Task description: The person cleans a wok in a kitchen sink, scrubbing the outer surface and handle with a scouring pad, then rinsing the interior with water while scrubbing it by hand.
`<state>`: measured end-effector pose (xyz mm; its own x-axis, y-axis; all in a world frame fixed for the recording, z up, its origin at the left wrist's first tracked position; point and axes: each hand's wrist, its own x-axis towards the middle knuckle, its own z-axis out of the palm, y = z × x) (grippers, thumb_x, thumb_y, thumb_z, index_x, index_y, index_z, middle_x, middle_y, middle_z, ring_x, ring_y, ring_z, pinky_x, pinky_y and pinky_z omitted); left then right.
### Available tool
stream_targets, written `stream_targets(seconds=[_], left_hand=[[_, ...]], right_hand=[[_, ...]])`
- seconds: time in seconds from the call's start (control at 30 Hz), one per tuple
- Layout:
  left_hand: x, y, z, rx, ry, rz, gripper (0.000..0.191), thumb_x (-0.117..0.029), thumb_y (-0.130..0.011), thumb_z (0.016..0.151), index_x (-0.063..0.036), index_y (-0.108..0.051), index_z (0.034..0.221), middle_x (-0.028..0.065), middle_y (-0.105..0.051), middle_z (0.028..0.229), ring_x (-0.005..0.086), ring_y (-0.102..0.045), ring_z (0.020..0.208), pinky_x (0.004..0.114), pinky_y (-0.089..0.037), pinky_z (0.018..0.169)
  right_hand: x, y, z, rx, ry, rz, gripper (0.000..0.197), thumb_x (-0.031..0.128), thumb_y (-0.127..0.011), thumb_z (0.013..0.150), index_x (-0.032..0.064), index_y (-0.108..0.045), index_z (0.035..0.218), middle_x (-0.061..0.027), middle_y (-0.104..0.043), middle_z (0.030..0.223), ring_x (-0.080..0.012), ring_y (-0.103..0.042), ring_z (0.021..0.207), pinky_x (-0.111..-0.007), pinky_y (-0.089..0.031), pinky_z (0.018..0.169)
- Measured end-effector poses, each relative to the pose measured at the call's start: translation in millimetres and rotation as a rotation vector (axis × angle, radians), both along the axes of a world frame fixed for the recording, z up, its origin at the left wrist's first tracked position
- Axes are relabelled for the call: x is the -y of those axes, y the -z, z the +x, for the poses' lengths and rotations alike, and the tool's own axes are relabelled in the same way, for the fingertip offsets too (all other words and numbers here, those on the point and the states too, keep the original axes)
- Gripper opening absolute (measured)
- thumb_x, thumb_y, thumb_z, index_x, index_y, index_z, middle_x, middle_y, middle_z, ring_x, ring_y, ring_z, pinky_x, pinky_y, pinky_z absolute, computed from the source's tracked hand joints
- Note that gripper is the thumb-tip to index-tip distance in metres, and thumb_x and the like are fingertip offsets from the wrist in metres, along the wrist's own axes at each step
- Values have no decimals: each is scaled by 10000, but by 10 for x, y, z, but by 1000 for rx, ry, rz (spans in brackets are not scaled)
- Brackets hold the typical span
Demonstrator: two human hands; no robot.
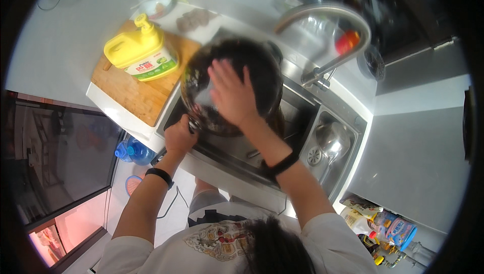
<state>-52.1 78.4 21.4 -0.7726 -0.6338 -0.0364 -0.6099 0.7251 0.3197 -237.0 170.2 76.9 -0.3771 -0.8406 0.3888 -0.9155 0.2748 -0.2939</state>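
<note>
A dark round pan (pixel 261 70) is tilted over the stainless steel sink (pixel 291 107), its surface wet and shiny. My left hand (pixel 180 134) grips the pan's handle at the near left edge. Fingers spread, my right hand (pixel 232 94) lies over the pan's dark surface; whether anything is under the palm is hidden. To the left, a yellow pump bottle of dish soap (pixel 141 52) stands on a wooden cutting board (pixel 128 92). The curved metal faucet (pixel 340 60) rises behind the sink.
A metal ladle (pixel 332 141) lies in the small side basin (pixel 353 134). A bowl (pixel 157 5) stands behind the cutting board. Blue plastic water bottles (pixel 138 151) are below the counter's left end. Several bottles and containers (pixel 401 232) stand low at the right.
</note>
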Motion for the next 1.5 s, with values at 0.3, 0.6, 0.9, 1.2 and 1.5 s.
stream_targets(seconds=[0.3, 0.6, 0.9, 1.2, 1.5], left_hand=[[-46, -40, -32, -3, 9, -8, 319, -243, -670, 687, -106, -501, 920, 120, -627, 709, 322, -618, 668, 419, -486, 577], [39, 30, 69, -36, 5, -31, 292, -232, -662, 686, -106, -502, 896, 123, -624, 717, 324, -615, 664, 422, -488, 579], [55, -51, 23, -26, 7, 69, 288, -237, -640, 699, -112, -505, 921, 126, -637, 765, 320, -622, 696, 429, -498, 600], [171, 39, 124, -9, 51, 238, 384, -264, -688, 684, -89, -534, 990, 155, -644, 767, 331, -629, 723, 417, -503, 626], [149, -83, 52, -47, 185, 392, 465, -411, -677, 731, -43, -514, 962, 167, -648, 779, 339, -634, 710, 421, -511, 629]], right_hand=[[-747, 592, -363, 312, 432, -310, 557, 237, -485, 867, -21, -347, 1341, -223, -243, 1442, -387, -228, 1332, -562, -212, 1048], [123, -106, 54, -20, -2, 36, 595, 376, -540, 824, 124, -398, 1344, -94, -344, 1422, -262, -274, 1338, -572, -192, 1051], [465, 39, -818, 237, 428, 81, 468, 352, -459, 850, 176, -490, 1282, -59, -435, 1356, -253, -350, 1284, -596, -238, 1002], [630, -99, 620, -320, -143, 444, 397, 301, -486, 847, 127, -577, 1192, -17, -494, 1301, -201, -307, 1314, -618, -150, 1053], [749, -277, -420, -36, 320, 502, 370, 348, -395, 873, 210, -596, 1151, -30, -515, 1284, -213, -410, 1247, -569, -271, 1031]])
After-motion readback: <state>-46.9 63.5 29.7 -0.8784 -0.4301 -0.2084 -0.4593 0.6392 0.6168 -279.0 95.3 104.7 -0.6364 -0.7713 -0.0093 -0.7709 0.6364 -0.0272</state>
